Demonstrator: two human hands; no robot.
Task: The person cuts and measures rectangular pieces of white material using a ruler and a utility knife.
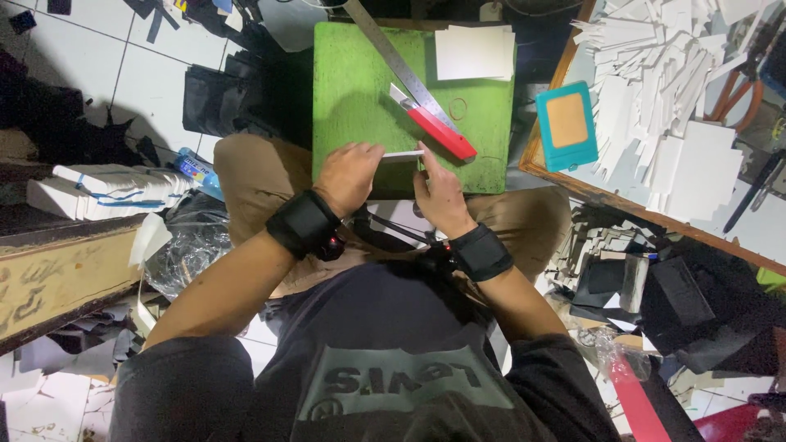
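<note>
Holding a thin white strip (403, 155) between both hands, I keep it at the near edge of the green board (352, 98), centre of the frame. Its long axis runs left to right; my left hand (348, 174) pinches the left end, my right hand (440, 192) closes narrow on the right end. Both are equally near. Just above the strip lies a red cutter (434, 124), angled, touching a steel ruler (393, 57) that slants to the upper middle. White cards (473, 52) sit at the board's upper right. A teal frame (566, 124) and paper offcuts (655, 74) fill the worktop (573, 184) at right.
</note>
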